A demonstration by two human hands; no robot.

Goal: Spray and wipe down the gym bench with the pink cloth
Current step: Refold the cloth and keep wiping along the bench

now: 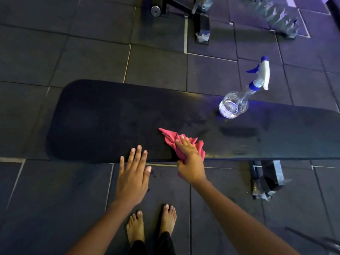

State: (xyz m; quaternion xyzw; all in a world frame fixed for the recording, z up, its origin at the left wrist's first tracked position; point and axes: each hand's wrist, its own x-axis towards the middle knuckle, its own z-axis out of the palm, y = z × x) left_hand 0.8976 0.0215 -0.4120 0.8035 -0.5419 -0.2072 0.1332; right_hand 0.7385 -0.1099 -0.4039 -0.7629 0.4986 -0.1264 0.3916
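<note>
A long black padded gym bench (pixel 110 118) runs across the view from left to right. My right hand (pixel 190 159) presses the crumpled pink cloth (pixel 170 138) onto the bench's near edge, fingers wrapped over it. Left of it, my left hand (pixel 133 175) hovers flat at the same edge with fingers spread and nothing in it. A clear spray bottle (pixel 237 102) with a white and blue trigger head stands on the bench toward the far right, apart from both hands.
Dark rubber floor tiles surround the bench. A bench leg (pixel 270 177) with torn wrapping sits under the right part. Black machine frames (pixel 201 24) wrapped in plastic stand at the back. My bare feet (pixel 152 225) are just in front of the bench.
</note>
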